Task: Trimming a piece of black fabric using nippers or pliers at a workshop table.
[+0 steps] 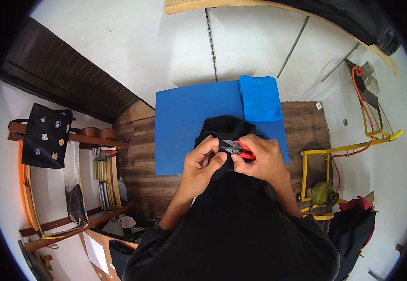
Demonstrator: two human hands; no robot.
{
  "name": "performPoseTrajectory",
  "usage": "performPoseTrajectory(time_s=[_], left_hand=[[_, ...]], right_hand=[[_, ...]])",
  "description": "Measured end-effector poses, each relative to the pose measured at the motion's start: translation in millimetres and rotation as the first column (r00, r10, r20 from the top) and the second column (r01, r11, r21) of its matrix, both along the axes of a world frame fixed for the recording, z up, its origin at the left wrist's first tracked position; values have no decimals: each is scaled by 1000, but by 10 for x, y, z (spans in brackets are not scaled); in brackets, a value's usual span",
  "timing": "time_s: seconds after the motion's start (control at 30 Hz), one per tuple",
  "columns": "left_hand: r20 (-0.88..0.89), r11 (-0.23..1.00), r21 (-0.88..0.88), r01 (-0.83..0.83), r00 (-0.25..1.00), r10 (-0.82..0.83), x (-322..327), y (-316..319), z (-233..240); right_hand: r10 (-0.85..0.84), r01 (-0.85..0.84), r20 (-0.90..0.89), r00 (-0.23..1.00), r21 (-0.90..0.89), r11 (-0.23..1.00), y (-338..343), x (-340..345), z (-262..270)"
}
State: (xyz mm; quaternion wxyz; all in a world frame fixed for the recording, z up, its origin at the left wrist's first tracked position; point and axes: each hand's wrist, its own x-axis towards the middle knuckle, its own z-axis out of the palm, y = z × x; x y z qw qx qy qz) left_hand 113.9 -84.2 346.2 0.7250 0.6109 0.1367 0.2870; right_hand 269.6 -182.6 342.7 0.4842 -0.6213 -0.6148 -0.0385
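My left hand (pixel 203 163) pinches a fold of black fabric (pixel 226 124) close to my body. In my right hand (pixel 261 154) is a pair of red-handled thread snips (pixel 232 147). Their two metal blades are spread apart and point left, right at the cloth between my hands. Part of the black fabric hangs over the near side of a blue tabletop (pixel 193 116); where it meets my black shirt I cannot tell. On the table's far right corner lies a folded blue T-shirt (pixel 261 100).
At the left stands a wooden shelf with books (pixel 103 175) and a black tote bag (pixel 47 137). A yellow metal frame (pixel 305 172) and a green gas cylinder (pixel 322 195) are at the right. Dark clothes (pixel 352 228) hang at the lower right. Above the table runs a wooden shelf edge (pixel 224 4).
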Motion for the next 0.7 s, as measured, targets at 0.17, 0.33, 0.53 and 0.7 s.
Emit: performPoseTrajectory(time_s=[0.17, 0.33, 0.53, 0.7], left_hand=[[11, 994, -94, 64, 998, -63, -10, -12, -22], [-8, 990, -111, 90, 996, -92, -29, 0, -41], [30, 999, 28, -30, 999, 29, 109, -28, -17], [-62, 994, 104, -19, 998, 25, 98, -13, -27]], right_hand=[[-12, 13, 34, 999, -31, 999, -30, 22, -17], [-21, 21, -5, 1000, -42, 999, -61, 41, -42], [11, -9, 28, 1000, -59, 998, -82, 81, -4], [-30, 33, 57, 998, -43, 999, -97, 152, -9]])
